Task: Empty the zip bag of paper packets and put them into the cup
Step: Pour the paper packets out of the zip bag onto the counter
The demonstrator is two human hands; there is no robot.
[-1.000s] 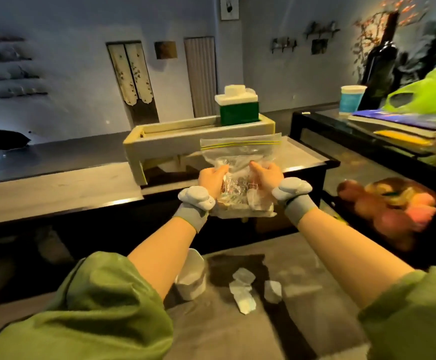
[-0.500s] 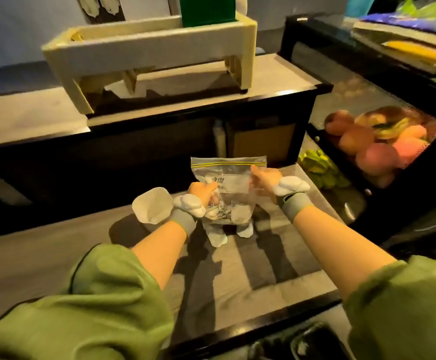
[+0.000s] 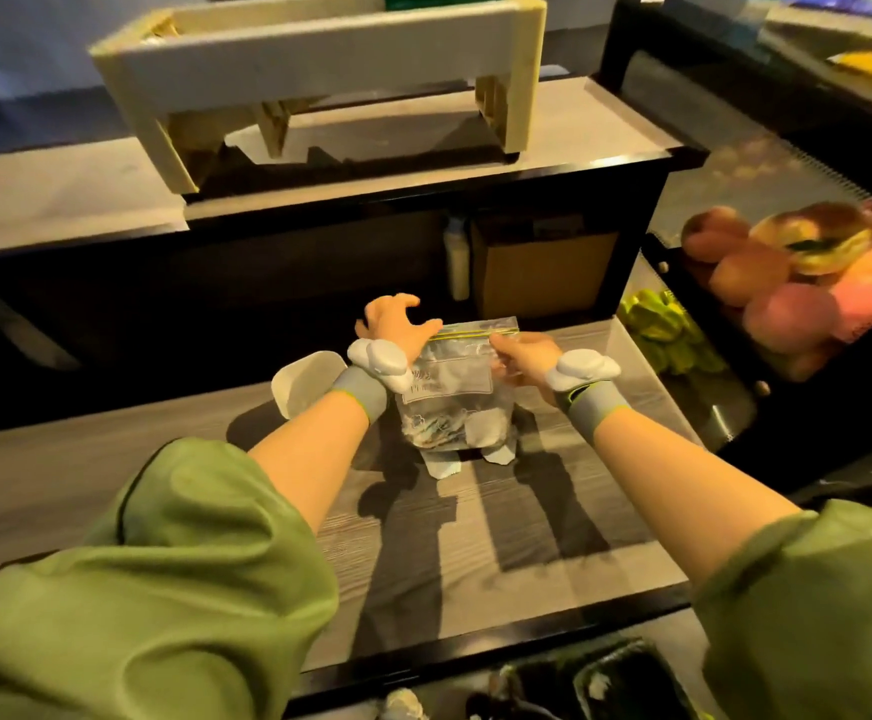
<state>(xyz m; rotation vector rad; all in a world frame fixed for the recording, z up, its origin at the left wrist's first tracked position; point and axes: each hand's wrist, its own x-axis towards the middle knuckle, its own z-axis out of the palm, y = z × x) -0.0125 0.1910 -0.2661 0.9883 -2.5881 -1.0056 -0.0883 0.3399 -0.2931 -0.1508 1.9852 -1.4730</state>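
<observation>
A clear zip bag (image 3: 454, 387) with a yellow-green seal stands upright over the wooden table (image 3: 475, 537), with paper packets inside it. My right hand (image 3: 524, 356) pinches the right end of the bag's top seal. My left hand (image 3: 397, 322) is at the left end of the seal, thumb on the bag and the other fingers spread. Two white paper packets (image 3: 444, 465) lie on the table under the bag, partly hidden by it. A white cup (image 3: 306, 381) lies tipped just left of my left wrist.
A cream wooden stand (image 3: 319, 59) sits on the raised counter behind. A net of peaches (image 3: 797, 272) and green items (image 3: 667, 330) fill the shelf at right. A cardboard box (image 3: 543, 272) stands under the counter. Dark trays (image 3: 605, 688) lie below the table's near edge.
The bag came down from chest height to just above the table. Both hands moved from its middle up to the top seal, and my left fingers spread. The view tilted downward.
</observation>
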